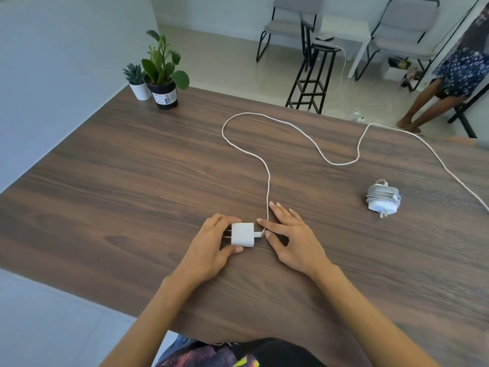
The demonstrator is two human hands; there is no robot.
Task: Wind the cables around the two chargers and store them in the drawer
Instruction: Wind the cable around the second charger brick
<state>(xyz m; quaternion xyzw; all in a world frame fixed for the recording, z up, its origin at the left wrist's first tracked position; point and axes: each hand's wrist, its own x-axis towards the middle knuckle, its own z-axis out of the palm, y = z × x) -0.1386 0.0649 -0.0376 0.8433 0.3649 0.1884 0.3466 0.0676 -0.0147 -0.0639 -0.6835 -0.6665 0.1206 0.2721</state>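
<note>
A white charger block lies on the wooden table, prongs pointing left. My left hand grips it between thumb and fingers. Its long white cable leaves the plug on the block's right side, loops far across the table and runs off the right edge. My right hand pinches that cable just beside the plug, its other fingers spread. A second white charger, its cable wound around it, lies at the right, apart from both hands. No drawer is in view.
Two potted plants stand at the table's far left corner. Beyond the table are a black stool, chairs and a person at the far right. The table's near edge is close to my body.
</note>
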